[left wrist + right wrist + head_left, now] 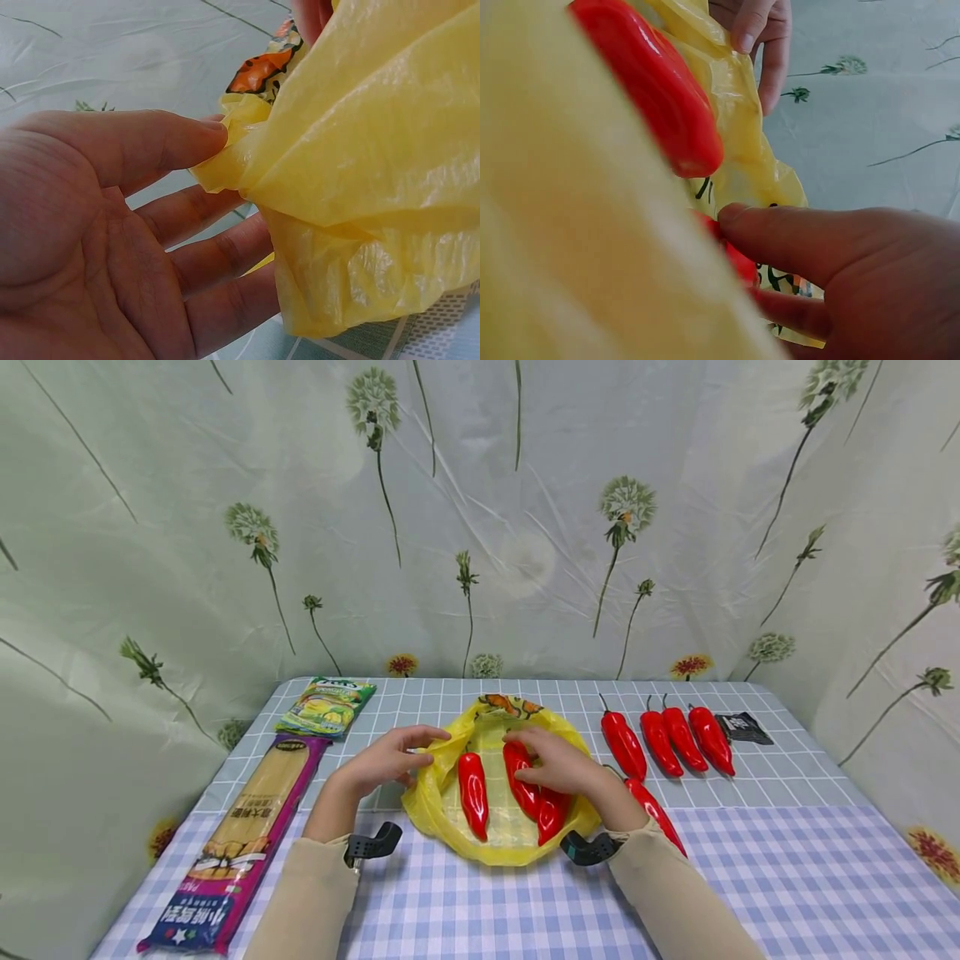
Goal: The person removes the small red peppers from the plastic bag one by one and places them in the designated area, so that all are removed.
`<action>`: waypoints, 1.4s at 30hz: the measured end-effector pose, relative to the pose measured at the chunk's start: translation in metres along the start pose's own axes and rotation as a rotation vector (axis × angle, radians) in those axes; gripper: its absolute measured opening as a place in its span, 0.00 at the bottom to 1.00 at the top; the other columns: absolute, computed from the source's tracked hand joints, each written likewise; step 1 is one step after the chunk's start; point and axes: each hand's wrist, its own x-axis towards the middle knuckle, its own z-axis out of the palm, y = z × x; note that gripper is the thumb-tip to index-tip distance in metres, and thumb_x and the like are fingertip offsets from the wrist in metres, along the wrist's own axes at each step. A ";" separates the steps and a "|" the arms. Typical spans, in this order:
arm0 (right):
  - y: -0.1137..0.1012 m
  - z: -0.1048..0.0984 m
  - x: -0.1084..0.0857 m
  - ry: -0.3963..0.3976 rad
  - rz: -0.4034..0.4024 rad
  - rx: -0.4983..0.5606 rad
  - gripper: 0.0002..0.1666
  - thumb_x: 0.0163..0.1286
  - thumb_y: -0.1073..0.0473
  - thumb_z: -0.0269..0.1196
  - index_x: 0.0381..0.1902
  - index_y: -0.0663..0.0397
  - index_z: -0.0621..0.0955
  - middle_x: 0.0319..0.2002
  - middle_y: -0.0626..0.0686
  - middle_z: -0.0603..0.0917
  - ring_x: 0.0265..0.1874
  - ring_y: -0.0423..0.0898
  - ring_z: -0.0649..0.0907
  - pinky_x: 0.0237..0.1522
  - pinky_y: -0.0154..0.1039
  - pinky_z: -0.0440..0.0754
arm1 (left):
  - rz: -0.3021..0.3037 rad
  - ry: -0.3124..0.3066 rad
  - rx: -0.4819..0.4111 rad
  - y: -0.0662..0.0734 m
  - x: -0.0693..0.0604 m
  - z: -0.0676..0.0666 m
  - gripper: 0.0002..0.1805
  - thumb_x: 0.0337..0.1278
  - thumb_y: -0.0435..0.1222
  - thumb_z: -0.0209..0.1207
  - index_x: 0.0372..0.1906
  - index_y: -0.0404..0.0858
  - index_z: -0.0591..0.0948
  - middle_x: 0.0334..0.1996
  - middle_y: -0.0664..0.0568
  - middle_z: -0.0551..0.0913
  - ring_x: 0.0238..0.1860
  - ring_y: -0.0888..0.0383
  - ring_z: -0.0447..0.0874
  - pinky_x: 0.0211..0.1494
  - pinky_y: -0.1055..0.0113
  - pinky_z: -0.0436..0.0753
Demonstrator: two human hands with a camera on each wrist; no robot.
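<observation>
A yellow plastic bag (491,853) lies open on a checked tablecloth (450,910), in the middle of the scene, with three glossy red peppers inside. The left hand (390,758) pinches the bag's left rim between thumb and fingers; the right hand (557,762), well apart from it, reaches inside and grips the middle pepper (521,789), thumb against its side (the fingertips are partly hidden). The right pepper (553,817) lies against that one, so pulling on one could drag or roll the other. The pepper's skin looks smooth and could slip through a light grip. The bag seems thin and limp: if the left pinch loosens, the rim could fold inward and cover the peppers. The right wrist camera (590,847), just beside the near right rim, could snag it. Right of the bag, five more peppers lie loose; the nearest (654,814), beside the right sleeve (667,881), could be nudged by a careless elbow
</observation>
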 end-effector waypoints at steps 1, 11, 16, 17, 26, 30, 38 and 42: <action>0.000 0.000 0.000 0.000 0.000 -0.001 0.33 0.67 0.57 0.67 0.69 0.50 0.73 0.68 0.59 0.73 0.56 0.56 0.81 0.56 0.52 0.85 | -0.002 0.001 -0.001 0.000 0.000 0.000 0.22 0.69 0.35 0.55 0.66 0.47 0.76 0.68 0.43 0.74 0.52 0.50 0.78 0.44 0.59 0.88; 0.000 0.003 0.002 0.006 -0.001 -0.001 0.28 0.68 0.55 0.67 0.65 0.48 0.77 0.68 0.57 0.73 0.57 0.53 0.79 0.60 0.53 0.81 | 0.003 0.000 0.007 -0.001 0.001 0.000 0.22 0.69 0.36 0.55 0.66 0.47 0.76 0.68 0.43 0.73 0.53 0.50 0.78 0.44 0.60 0.87; 0.000 0.004 0.001 0.012 -0.027 0.000 0.25 0.67 0.56 0.67 0.62 0.48 0.79 0.68 0.56 0.73 0.61 0.54 0.77 0.63 0.53 0.79 | 0.000 0.001 0.006 -0.001 0.000 0.000 0.22 0.70 0.36 0.55 0.66 0.47 0.76 0.68 0.43 0.73 0.54 0.50 0.78 0.44 0.60 0.88; -0.001 0.003 0.001 0.013 -0.031 0.000 0.24 0.67 0.56 0.67 0.62 0.48 0.80 0.68 0.56 0.73 0.63 0.55 0.76 0.64 0.54 0.78 | 0.003 -0.002 0.008 -0.001 0.000 0.000 0.22 0.70 0.36 0.55 0.66 0.47 0.75 0.69 0.42 0.73 0.54 0.50 0.78 0.44 0.60 0.88; -0.004 0.001 0.002 0.064 -0.038 0.066 0.16 0.68 0.59 0.66 0.54 0.47 0.84 0.68 0.56 0.72 0.60 0.55 0.78 0.55 0.48 0.85 | 0.012 -0.010 0.005 -0.001 0.000 0.000 0.22 0.70 0.36 0.55 0.67 0.45 0.75 0.69 0.41 0.72 0.53 0.50 0.78 0.44 0.60 0.87; -0.004 0.000 0.002 0.126 -0.068 0.104 0.15 0.67 0.59 0.67 0.51 0.48 0.84 0.65 0.55 0.75 0.57 0.53 0.79 0.53 0.47 0.86 | 0.004 -0.007 0.002 -0.001 0.000 0.000 0.22 0.69 0.35 0.55 0.66 0.46 0.76 0.69 0.42 0.73 0.53 0.50 0.77 0.44 0.61 0.87; -0.003 -0.003 0.003 0.217 -0.123 0.185 0.14 0.65 0.62 0.69 0.48 0.50 0.82 0.62 0.53 0.78 0.50 0.51 0.84 0.50 0.47 0.87 | 0.001 -0.001 -0.006 -0.002 0.002 0.001 0.22 0.69 0.34 0.55 0.65 0.47 0.77 0.68 0.44 0.74 0.52 0.50 0.77 0.42 0.61 0.87; -0.003 -0.005 0.003 0.229 -0.137 0.213 0.14 0.64 0.64 0.69 0.47 0.49 0.82 0.62 0.53 0.78 0.52 0.53 0.84 0.43 0.42 0.89 | 0.005 0.000 -0.008 -0.002 0.002 0.001 0.22 0.69 0.34 0.55 0.65 0.47 0.77 0.68 0.44 0.74 0.52 0.51 0.77 0.42 0.61 0.87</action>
